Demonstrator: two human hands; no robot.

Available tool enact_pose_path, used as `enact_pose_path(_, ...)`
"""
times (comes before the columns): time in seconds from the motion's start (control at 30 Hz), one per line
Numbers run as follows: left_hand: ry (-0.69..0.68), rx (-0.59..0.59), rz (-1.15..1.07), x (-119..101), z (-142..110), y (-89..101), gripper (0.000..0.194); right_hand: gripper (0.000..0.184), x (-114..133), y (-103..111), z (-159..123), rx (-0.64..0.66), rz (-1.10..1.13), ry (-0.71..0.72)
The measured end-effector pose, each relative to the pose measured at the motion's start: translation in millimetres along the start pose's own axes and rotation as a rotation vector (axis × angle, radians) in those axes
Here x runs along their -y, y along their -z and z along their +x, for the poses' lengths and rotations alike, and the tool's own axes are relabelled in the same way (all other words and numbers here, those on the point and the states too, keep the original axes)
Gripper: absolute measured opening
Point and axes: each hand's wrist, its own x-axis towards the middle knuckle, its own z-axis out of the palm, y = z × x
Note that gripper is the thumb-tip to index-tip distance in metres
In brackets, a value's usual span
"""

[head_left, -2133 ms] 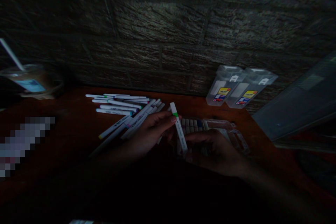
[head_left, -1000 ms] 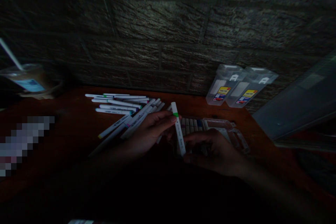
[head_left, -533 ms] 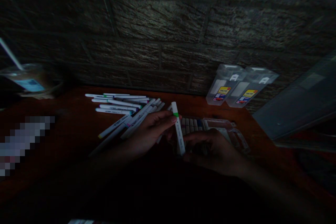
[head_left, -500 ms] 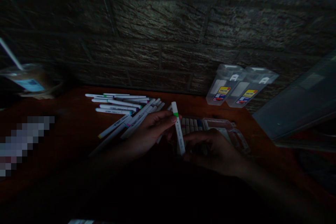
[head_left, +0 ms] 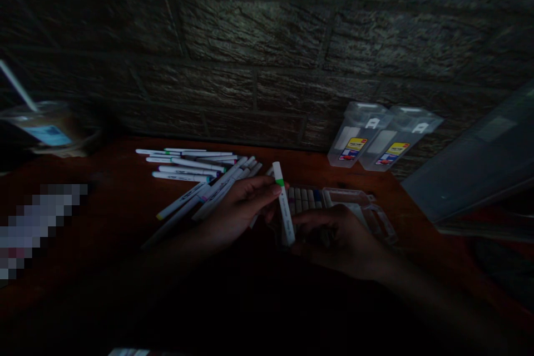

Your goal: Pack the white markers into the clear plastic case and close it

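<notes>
A white marker with a green band stands tilted in the middle, its lettering facing me. My left hand pinches it just below the green band. At its lower end, the index finger and thumb of my right hand close around the barrel; the contact is dark. Behind my right hand lies an open clear case with several markers lined up in it. To the left of and beneath my left hand, several loose white markers with coloured bands are spread on the wooden table.
Two clear plastic cases with yellow labels stand against the stone-patterned wall. At the far left is a drink cup with a straw. A blurred-out, pixelated item lies at the left. A grey panel rises at the right.
Both hands and the marker stay almost in place. The view shifts very slightly.
</notes>
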Motion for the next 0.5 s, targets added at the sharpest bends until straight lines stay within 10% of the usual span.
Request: enact_pose_path(0.5,-0.039,0.023,0.081,-5.5,-2.1,-1.4,0.018,0.033,-6.3,-3.1,2.2,-0.033,0.025,0.037)
